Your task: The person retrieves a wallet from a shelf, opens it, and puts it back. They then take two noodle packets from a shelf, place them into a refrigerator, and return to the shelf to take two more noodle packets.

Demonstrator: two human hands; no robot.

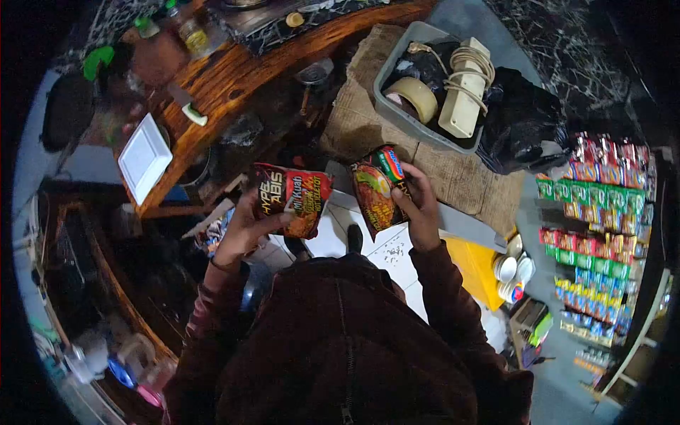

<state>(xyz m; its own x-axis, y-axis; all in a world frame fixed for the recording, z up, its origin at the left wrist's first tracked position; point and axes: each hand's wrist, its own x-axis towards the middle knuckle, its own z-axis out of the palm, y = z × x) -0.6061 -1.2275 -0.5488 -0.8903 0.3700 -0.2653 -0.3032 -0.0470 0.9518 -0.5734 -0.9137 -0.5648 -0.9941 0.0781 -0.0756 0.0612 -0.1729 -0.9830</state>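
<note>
My left hand (244,228) grips a dark red instant noodle packet (306,195) by its left side, with the words "Hype Abis" and "Mi Kuah" facing up. In my right hand (419,209) is a second instant noodle packet (373,185), held by its right edge, the thumb across its front. This one is tilted and shows a picture of noodles with egg. Both packets are held up in front of my chest, side by side with a small gap between them. Fingers behind the packets are partly hidden.
A grey plastic bin (386,113) with a corded white power strip (464,95) and a tape roll (414,99) stands on cardboard (361,106). Left are a wooden counter edge (234,78), a white tray (145,157) and a knife (193,113). Sachet strips (591,191) hang at right.
</note>
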